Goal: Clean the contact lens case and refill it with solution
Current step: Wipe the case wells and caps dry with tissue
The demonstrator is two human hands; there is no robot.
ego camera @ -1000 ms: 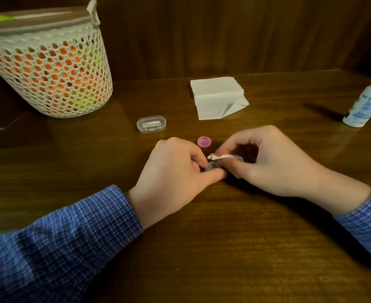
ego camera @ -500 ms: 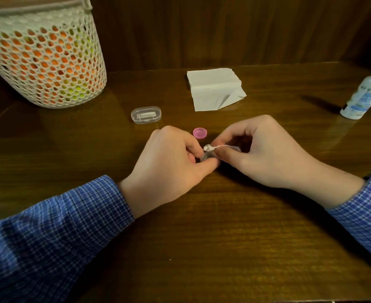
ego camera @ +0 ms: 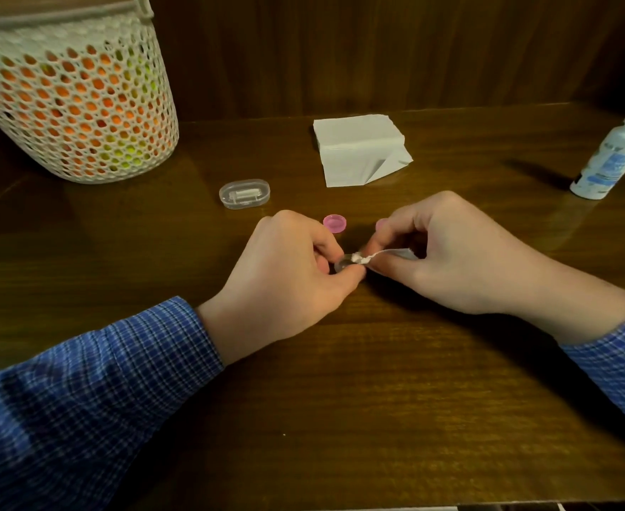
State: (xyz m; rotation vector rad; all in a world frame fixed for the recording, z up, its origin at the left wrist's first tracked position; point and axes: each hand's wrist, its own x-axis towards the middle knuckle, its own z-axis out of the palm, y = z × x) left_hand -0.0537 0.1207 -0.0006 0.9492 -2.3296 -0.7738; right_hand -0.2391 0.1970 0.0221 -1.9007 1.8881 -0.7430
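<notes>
Two forearms in blue checked sleeves (ego camera: 93, 378) reach in from the near edge of a dark wooden table (ego camera: 340, 418), and the hands meet just beyond its middle. The left hand (ego camera: 285, 285) has its fingers curled, pinching the clear contact lens case (ego camera: 341, 265) between thumb and forefinger; only a small part of the case shows between the fingertips. The right hand (ego camera: 447, 256) pinches a twisted strip of white tissue (ego camera: 368, 257), whose bunched tip lies on the open well of the case. Most of the strip is hidden inside the curled fingers.

Just behind the left hand's knuckles, a pink cap (ego camera: 335, 223) lies on the table, apart from the case. Farther back and to the left sits a small clear oval box (ego camera: 244, 193) with something pale inside. Behind the cap, a folded white tissue stack (ego camera: 359, 149) rests with one corner turned up. At the far right edge stands a white solution bottle (ego camera: 613, 156) with a blue label, well apart from the hands. At the far left, a white mesh basket (ego camera: 71, 101) holds orange and yellow-green contents, against the wooden back panel (ego camera: 377, 49).
</notes>
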